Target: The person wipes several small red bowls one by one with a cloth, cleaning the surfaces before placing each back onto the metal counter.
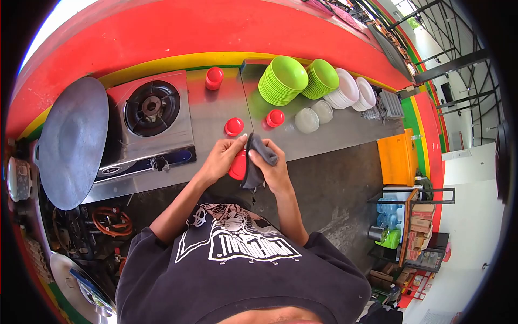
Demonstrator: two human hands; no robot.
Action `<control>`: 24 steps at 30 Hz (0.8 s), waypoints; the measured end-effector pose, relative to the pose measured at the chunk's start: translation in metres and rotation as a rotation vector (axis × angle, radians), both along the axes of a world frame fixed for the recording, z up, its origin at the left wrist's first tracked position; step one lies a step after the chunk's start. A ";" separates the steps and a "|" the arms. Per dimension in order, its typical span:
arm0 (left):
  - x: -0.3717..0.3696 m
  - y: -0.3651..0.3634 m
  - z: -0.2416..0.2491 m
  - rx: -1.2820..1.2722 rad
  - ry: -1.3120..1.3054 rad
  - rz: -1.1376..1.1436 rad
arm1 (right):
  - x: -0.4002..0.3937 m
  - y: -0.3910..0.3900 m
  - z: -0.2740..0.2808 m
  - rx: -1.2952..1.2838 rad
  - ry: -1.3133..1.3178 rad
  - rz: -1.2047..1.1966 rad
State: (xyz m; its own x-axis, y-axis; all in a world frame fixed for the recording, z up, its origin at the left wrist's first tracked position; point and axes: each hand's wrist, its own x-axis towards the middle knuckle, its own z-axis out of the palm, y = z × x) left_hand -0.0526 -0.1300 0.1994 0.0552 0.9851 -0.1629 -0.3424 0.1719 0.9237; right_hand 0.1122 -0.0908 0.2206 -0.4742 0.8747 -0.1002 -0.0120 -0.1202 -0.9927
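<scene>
My left hand (218, 161) is closed round a small red container (237, 166), held in front of my chest at the counter's front edge. In my right hand (276, 171) is a dark grey cloth (260, 154), bunched against the container and covering part of it. Just beyond my hands, a second red container (234, 127) stands on the steel counter (324, 136). Another red container (275, 117) is to its right, and one more red container (214, 78) stands farther back.
To the left are a gas stove (152, 108) and a large wok (74, 143) tilted up. Green bowls (283, 81) stand stacked at the back, beside white bowls (341, 90) and clear containers (307, 120). An orange cabinet (396, 160) and a loaded shelf (413, 224) are at right.
</scene>
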 end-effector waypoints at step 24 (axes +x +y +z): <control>0.034 0.026 -0.006 -0.041 0.044 0.040 | 0.040 -0.003 0.001 0.098 -0.037 -0.028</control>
